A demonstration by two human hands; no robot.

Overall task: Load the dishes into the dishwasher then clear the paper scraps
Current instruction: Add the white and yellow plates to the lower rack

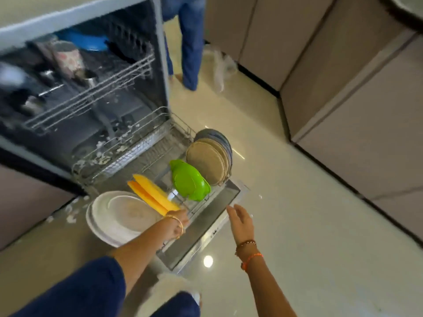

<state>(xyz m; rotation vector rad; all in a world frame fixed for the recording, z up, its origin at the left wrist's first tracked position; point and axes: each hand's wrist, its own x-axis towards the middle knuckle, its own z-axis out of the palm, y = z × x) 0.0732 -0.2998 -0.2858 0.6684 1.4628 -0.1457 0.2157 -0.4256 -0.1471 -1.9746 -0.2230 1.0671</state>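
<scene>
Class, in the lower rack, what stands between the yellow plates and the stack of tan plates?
The green bowl, tilted on edge, as the head view shows.

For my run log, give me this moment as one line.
left hand: at lower rack near yellow plates | right hand: open, empty | paper scraps: on floor

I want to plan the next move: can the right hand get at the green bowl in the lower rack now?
Probably yes: the right hand is open beside the rack, with nothing between it and the green bowl.

left hand: reaching forward, fingers hidden | right hand: extended, fingers open, empty
</scene>
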